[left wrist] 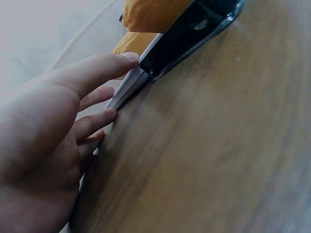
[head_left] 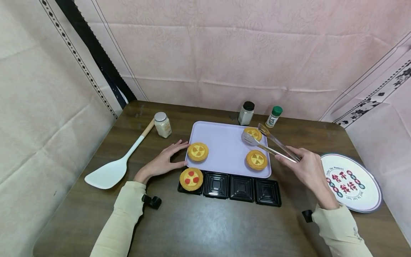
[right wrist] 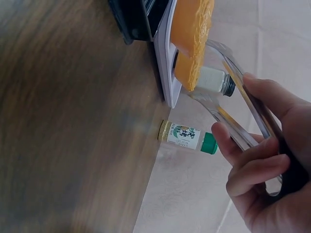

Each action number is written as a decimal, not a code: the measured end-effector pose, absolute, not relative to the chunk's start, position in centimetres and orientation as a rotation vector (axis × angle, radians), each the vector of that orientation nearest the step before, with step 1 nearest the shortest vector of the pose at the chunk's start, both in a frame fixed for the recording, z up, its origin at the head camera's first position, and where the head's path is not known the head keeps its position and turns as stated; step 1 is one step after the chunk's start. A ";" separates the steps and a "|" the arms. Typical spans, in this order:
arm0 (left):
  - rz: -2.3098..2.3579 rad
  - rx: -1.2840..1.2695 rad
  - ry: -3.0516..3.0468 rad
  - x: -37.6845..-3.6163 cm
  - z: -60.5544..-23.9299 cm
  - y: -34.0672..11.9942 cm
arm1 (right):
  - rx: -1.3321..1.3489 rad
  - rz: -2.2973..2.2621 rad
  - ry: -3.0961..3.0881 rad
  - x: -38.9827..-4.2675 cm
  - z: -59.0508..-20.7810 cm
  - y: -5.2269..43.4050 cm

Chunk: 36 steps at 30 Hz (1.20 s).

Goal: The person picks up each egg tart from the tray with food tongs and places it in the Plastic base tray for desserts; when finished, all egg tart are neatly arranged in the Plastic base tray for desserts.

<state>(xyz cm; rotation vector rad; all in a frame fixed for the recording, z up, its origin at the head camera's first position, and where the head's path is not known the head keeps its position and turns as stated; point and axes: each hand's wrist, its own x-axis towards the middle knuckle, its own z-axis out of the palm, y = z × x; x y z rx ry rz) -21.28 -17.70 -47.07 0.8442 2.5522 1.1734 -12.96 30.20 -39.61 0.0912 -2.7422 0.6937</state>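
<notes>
Your right hand [head_left: 309, 167] holds the metal tongs [head_left: 276, 144], with your fingers curled round the two arms. The tips of the tongs are at the far tart [head_left: 253, 134], one on each side of it. That tart sits in the far right corner of the purple tray [head_left: 224, 151]. I cannot tell if the tips already squeeze it.

Two more tarts sit on the tray. One tart [head_left: 257, 159] is near the right edge, close to you. The other tart [head_left: 197, 151] is at the left edge.

Your left hand [head_left: 162, 162] lies flat with straight fingers [left wrist: 104, 65]. The fingertips touch the left edge of the tray. This hand grips nothing.

Just in front of the tray is a row of four black cups [head_left: 242, 187]. The left cup holds a tart with red spots [head_left: 191, 178]. The other three hold nothing.

Behind the tray stand a jar with a black lid [head_left: 246, 113] and a small bottle with a green cap [head_left: 274, 116]. A jar with a silver lid [head_left: 162, 124] and a white spatula [head_left: 117, 164] are on your left. A round plate with writing [head_left: 351, 182] is on your right. All of it rests on the brown table [head_left: 205, 221].
</notes>
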 end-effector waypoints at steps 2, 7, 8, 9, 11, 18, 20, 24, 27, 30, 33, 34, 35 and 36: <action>1.178 0.858 2.554 -21.2 -47.0 -17.7 | 0.098 0.697 -2.736 -13.0 -39.7 30.2; 1.174 0.844 2.557 -21.2 -47.0 -17.7 | 0.113 0.710 -2.731 -13.0 -39.8 30.3; 1.175 0.840 2.556 -21.2 -47.0 -17.7 | 0.116 0.710 -2.729 -13.0 -39.8 30.3; 1.176 0.837 2.556 -21.2 -47.0 -17.7 | 0.117 0.712 -2.729 -13.0 -39.8 30.3; 1.177 0.831 2.554 -21.2 -46.9 -17.7 | 0.118 0.716 -2.730 -13.0 -39.8 30.2; 1.174 0.837 2.555 -21.2 -47.0 -17.8 | 0.124 0.726 -2.734 -13.1 -39.6 30.2; 1.168 0.841 2.560 -21.3 -47.0 -17.7 | 0.125 0.726 -2.728 -13.0 -39.6 30.3; 1.166 0.842 2.560 -21.3 -47.1 -17.7 | 0.117 0.732 -2.719 -13.0 -39.6 30.3; 1.168 0.841 2.558 -21.3 -47.1 -17.7 | 0.110 0.739 -2.719 -12.9 -39.7 30.3; 1.167 0.837 2.560 -21.3 -47.0 -17.7 | 0.111 0.742 -2.713 -12.9 -39.7 30.3; 1.166 0.832 2.563 -21.3 -47.1 -17.7 | 0.119 0.752 -2.690 -12.8 -39.5 30.4; 1.167 0.831 2.563 -21.3 -47.0 -17.7 | 0.119 0.759 -2.680 -12.8 -39.4 30.4; 1.168 0.833 2.563 -21.3 -47.0 -17.8 | 0.121 0.771 -2.669 -12.7 -39.3 30.4; 1.168 0.833 2.564 -21.2 -47.0 -17.8 | 0.126 0.788 -2.658 -12.6 -39.1 30.4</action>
